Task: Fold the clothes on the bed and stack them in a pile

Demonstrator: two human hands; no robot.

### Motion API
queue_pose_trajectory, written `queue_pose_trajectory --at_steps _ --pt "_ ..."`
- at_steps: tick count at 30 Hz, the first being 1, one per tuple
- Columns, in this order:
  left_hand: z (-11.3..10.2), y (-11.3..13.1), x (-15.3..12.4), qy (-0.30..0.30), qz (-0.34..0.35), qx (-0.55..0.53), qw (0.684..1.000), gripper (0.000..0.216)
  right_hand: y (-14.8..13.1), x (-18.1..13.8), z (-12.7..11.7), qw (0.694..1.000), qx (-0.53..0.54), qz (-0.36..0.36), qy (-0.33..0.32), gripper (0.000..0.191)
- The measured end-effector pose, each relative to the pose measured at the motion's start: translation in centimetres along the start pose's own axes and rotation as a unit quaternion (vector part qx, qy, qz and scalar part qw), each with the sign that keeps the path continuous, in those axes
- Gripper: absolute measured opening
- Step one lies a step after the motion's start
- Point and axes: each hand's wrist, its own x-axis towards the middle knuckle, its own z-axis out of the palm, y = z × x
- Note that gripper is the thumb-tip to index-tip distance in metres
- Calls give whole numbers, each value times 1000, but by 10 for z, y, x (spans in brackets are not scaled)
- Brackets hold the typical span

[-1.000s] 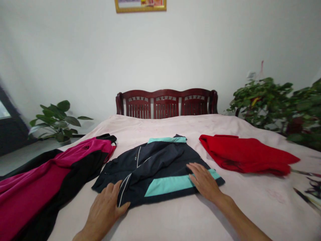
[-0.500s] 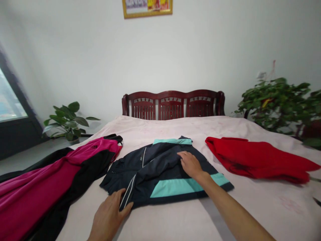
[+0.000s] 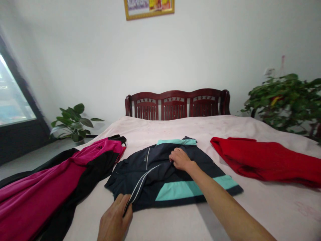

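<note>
A dark navy jacket (image 3: 185,164) with turquoise panels and white piping lies partly folded on the bed. My left hand (image 3: 116,214) pinches its near left edge, where the white-piped sleeve strip runs between thumb and fingers. Farther up, my right hand (image 3: 180,158) rests on the middle of the jacket with its fingers curled into the navy cloth; the thumb is mostly hidden. A fold of sleeve runs between the two hands.
A pink and black garment (image 3: 62,177) lies along the left, and a folded red garment (image 3: 265,160) on the right. Both rest on the pale pink bedsheet (image 3: 160,224). Behind stands a dark red wooden headboard (image 3: 175,103), with leafy plants (image 3: 288,100) on either side.
My right hand has shifted left across the jacket, and its fingers have curled in. The left hand keeps hold of the edge; the white-piped strip now stretches farther toward the middle.
</note>
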Motion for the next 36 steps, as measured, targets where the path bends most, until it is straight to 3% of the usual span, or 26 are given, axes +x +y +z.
queue_pose_trajectory --at_steps 3,8,11,14,17,21,23,27,29,33,36 --pt "-1 -2 8 -4 -21 -1 1000 26 7 -18 -23 999 -16 21 47 23" --pt "-5 -5 18 -20 -65 -11 998 26 7 -91 -38 964 -56 100 238 28" --pt "-4 -3 19 -24 -56 -14 998 28 9 -146 -23 972 -17 101 210 28" --pt "-3 2 17 -24 -50 -6 998 31 16 -175 -8 972 25 163 170 29" --pt "-2 5 16 -17 -54 -6 998 31 25 -170 -3 967 5 182 180 56" --pt "0 0 13 -12 -34 -33 999 32 35 -136 -4 984 -63 81 145 78" --pt "2 -4 12 -8 -13 -48 999 32 37 -118 -6 989 -77 43 119 70" --pt "3 -8 10 26 -1 -57 998 30 42 -96 -20 995 -85 5 57 31" --pt "2 -8 10 59 -9 -52 997 28 47 -96 -34 991 -97 38 87 26" --pt "-2 -8 13 95 -19 -37 995 19 52 -129 -53 955 -121 164 216 20" --pt "-4 -5 15 76 -20 -19 997 17 49 -173 -40 958 -111 183 191 22"
